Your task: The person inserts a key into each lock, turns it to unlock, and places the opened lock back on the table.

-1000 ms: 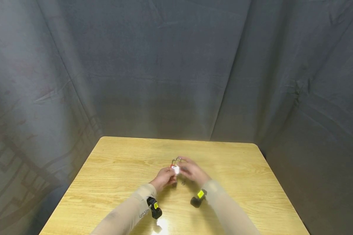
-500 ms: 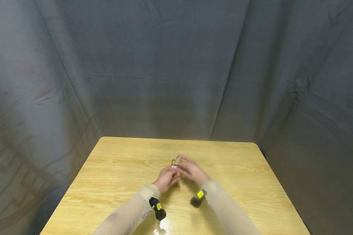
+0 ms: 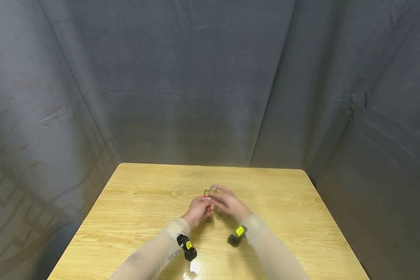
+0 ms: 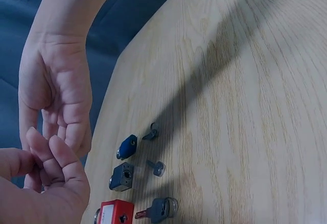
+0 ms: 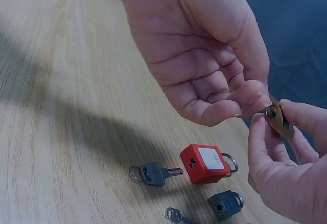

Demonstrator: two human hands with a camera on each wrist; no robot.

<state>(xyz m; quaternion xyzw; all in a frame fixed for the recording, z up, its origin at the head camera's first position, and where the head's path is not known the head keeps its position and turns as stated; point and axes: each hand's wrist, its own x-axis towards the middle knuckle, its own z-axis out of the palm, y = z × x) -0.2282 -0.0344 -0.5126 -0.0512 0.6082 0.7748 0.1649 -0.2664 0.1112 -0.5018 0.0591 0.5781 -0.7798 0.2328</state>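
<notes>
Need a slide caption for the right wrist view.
Both hands pinch a small brass padlock above a red padlock and keys.

A red padlock, dark padlocks and loose keys lie on the wooden table.

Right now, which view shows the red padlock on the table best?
Right wrist view: the red padlock lies whole, its label, keyhole and shackle clear. The left wrist view crops it at the bottom edge; the head view shows only a red speck.
</notes>
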